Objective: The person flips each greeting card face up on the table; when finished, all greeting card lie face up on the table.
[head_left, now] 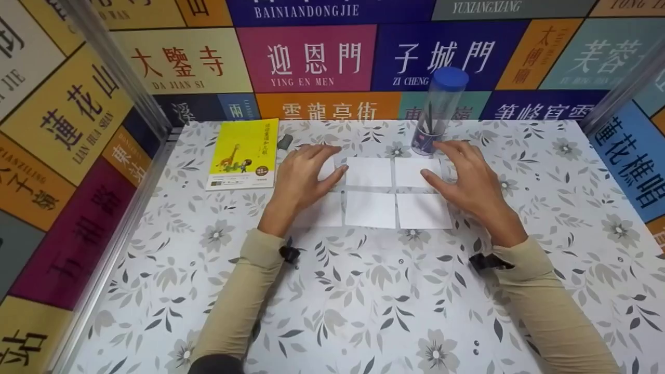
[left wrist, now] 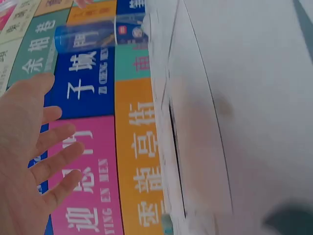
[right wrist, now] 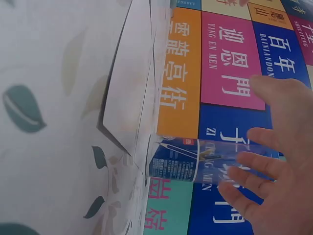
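Now, by item:
Left hand (head_left: 304, 174): flat, fingers straight & spread, over the left paper cards (head_left: 370, 191), holds nothing.
Right hand (head_left: 467, 179): flat, fingers relaxed & apart, at the cards' right edge.
Cards: six white, 2 rows, mid table (head_left: 363, 291).
Tube (head_left: 436, 111): clear w/ blue cap, upright, just behind right fingertips.
Book (head_left: 244, 153): yellow, left of left hand.

Even, bright light falls from overhead, leaving only faint soft shadows under both hands on the table (head_left: 363, 291). The head view is sharp (its edges bow slightly). Both wrist views are tilted and soft, the paper cards (left wrist: 195, 147) closest to each grip smeared by blur.
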Motion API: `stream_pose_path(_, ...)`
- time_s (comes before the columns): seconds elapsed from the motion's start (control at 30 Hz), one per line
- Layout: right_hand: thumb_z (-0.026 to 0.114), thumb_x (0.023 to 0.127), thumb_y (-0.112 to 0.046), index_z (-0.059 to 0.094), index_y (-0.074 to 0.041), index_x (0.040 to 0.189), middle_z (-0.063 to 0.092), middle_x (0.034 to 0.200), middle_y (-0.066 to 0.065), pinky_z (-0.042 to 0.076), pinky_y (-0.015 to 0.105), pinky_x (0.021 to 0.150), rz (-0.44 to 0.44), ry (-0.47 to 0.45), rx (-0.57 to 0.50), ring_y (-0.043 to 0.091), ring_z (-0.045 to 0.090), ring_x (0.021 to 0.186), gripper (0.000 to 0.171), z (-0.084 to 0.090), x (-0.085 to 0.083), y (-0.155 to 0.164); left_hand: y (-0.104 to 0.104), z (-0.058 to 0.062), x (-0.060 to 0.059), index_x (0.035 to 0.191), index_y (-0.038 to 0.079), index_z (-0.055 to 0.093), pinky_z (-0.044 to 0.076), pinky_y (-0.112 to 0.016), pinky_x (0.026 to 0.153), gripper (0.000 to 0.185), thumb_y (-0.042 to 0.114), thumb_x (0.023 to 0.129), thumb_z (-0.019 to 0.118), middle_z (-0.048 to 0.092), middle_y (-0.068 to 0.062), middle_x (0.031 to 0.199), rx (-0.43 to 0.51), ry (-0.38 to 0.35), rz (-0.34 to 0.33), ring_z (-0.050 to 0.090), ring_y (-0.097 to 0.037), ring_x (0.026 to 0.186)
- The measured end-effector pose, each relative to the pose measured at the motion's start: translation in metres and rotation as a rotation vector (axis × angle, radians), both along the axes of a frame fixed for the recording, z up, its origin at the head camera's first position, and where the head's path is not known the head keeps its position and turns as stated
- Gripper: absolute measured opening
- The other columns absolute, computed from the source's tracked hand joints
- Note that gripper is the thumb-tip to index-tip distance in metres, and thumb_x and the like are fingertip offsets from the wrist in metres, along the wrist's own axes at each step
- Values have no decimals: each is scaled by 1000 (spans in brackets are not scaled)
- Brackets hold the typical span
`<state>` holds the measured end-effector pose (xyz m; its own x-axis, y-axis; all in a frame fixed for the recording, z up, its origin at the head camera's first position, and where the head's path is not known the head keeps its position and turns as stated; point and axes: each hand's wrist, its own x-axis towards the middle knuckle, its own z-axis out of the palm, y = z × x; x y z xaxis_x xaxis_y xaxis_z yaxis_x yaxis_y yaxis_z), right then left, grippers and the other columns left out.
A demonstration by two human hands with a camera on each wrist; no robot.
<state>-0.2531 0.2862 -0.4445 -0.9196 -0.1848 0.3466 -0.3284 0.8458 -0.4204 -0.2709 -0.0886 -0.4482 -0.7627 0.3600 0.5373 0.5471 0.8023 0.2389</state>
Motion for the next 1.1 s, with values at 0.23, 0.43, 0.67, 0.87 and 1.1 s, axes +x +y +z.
stream_pose_path(0.23, 77, 100, -46, 75, -15, 133, 72, 119, 9, 53, 49, 79, 113, -136, 49, 30, 67, 104, 46, -7, 4, 0, 37, -4, 4, 141, 22, 72, 55, -42, 114, 44, 50, 107, 64, 69, -1, 149, -58, -161, -222, 65, -23, 136)
stream_pose_path(0.43, 84, 96, -39, 76, -9, 129, 71, 113, 12, 54, 43, 82, 259, -267, 29, 28, 67, 99, 45, -18, 4, 9, 75, -7, 11, 148, 18, 67, 48, -39, 123, 50, 48, 109, 62, 64, -2, 155, -137, -276, -368, 59, -22, 145)
stream_pose_path(0.67, 92, 87, -41, 71, -8, 133, 65, 118, 15, 50, 40, 84, 314, -345, 13, 31, 62, 103, 60, -20, 8, 17, 111, -7, 21, 154, 18, 62, 51, -39, 119, 56, 49, 107, 65, 65, -2, 153, -243, -348, -393, 60, -21, 142)
stream_pose_path(0.87, 95, 83, -41, 68, -7, 135, 63, 122, 18, 46, 42, 89, 331, -377, 9, 33, 58, 110, 67, -21, 10, 22, 129, -10, 26, 156, 21, 59, 52, -41, 116, 61, 52, 105, 68, 63, 0, 156, -313, -366, -350, 59, -21, 141)
stream_pose_path(1.1, 97, 80, -41, 67, -10, 135, 59, 129, 19, 41, 46, 99, 321, -440, 49, 35, 50, 121, 71, -25, 12, 28, 136, -22, 36, 158, 25, 55, 44, -44, 124, 66, 55, 101, 71, 55, 1, 163, -366, -396, -295, 47, -21, 151)
